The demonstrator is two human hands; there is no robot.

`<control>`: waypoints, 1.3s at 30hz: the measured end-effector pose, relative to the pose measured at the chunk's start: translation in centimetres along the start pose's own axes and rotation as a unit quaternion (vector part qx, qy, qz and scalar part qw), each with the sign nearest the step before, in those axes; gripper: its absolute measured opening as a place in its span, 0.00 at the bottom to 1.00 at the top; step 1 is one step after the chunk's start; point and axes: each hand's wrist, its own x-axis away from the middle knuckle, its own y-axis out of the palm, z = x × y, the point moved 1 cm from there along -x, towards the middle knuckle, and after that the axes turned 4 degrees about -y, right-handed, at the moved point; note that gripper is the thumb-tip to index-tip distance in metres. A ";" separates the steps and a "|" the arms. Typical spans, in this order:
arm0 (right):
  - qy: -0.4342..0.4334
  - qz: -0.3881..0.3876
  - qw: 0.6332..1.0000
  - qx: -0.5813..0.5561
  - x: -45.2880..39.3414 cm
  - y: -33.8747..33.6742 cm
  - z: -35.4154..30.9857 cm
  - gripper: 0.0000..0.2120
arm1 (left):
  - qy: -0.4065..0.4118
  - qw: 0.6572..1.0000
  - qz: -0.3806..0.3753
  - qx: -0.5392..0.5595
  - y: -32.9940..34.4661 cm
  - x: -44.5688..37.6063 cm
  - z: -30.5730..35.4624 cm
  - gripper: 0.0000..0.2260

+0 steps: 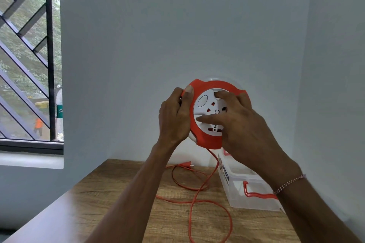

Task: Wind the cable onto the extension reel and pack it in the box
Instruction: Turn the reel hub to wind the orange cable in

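Observation:
I hold a round extension reel (209, 136), orange rim with a white socket face, up in the air above the table. My left hand (174, 116) grips its left edge, thumb over the orange rim. My right hand (237, 122) lies on the white face with fingers spread across the sockets and one fingertip in a recess near the top. An orange cable (197, 193) hangs from the reel's bottom and lies in loose loops on the table, ending in an orange plug (186, 164). A clear plastic box (237, 187) with an orange handle stands on the table at the right.
The wooden table (118, 203) sits in a corner, with pale walls behind and on the right. A barred window (29, 55) is at the left, with a bottle (59, 108) at its edge.

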 end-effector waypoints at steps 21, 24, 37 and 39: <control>0.136 0.110 0.985 -0.004 0.5 0.5 0.0 0.37 | 0.016 1.000 -0.002 -0.011 0.2 0.0 -0.4 0.18; 0.117 0.111 0.987 0.000 0.4 0.3 0.3 0.35 | 0.010 1.000 -0.004 0.000 0.2 0.1 -0.4 0.18; -0.036 0.063 0.997 -0.019 0.1 -0.3 0.2 0.21 | 0.013 1.000 0.007 0.017 -0.1 0.0 0.0 0.15; -0.028 0.028 0.999 0.004 0.2 -0.1 0.0 0.23 | 0.015 1.000 0.007 0.013 -0.1 0.0 -0.1 0.15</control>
